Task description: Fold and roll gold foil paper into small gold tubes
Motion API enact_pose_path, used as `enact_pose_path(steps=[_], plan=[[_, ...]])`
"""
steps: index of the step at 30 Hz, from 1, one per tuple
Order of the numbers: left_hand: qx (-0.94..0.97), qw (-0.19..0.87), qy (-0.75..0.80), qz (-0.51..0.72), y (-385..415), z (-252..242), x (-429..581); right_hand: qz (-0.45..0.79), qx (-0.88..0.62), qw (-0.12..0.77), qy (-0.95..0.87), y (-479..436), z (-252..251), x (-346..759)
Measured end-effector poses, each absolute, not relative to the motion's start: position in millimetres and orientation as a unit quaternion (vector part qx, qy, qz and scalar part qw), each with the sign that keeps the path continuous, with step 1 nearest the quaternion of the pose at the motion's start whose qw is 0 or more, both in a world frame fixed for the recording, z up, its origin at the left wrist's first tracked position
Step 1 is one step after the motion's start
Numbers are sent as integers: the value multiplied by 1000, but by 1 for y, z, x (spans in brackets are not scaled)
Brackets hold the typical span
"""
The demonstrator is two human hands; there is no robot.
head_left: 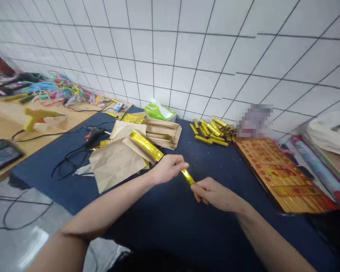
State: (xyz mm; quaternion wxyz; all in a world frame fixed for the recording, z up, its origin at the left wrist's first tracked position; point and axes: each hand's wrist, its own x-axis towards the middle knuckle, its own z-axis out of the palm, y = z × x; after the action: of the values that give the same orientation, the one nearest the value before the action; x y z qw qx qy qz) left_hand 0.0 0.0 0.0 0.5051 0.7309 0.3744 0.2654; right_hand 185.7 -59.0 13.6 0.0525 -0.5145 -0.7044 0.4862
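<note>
Both my hands hold one small gold foil bar (188, 176) above the dark blue table (164, 223). My left hand (168, 168) pinches its upper end, fingers closed. My right hand (214, 194) grips its lower end in a closed fist. A pile of several finished gold bars (212, 131) lies at the back of the table. Left of my hands lie brown paper sheets (116, 162) with a long gold foil strip (146, 144) across them, and a stack of folded brown papers (162, 132) behind.
A flat pack of gold and red printed sheets (283, 175) lies at the right. A black glue gun (95, 133) with cable and a yellow glue gun (36, 116) sit at the left, near a tablet (1, 154) and coloured cords (53, 90). A white tiled wall (187, 56) stands behind.
</note>
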Motion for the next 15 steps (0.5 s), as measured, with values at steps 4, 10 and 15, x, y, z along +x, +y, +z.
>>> enact_pose_path(steps=[4,10,15], plan=[[779,469,357,214,-12,3,8,477,-514,91,-707,-57,7,182],[800,433,351,224,-10,2,6,517,-525,113,-667,-59,-1,175],[755,462,372,280,7,0,-3,413,-528,92,-736,-56,10,190]])
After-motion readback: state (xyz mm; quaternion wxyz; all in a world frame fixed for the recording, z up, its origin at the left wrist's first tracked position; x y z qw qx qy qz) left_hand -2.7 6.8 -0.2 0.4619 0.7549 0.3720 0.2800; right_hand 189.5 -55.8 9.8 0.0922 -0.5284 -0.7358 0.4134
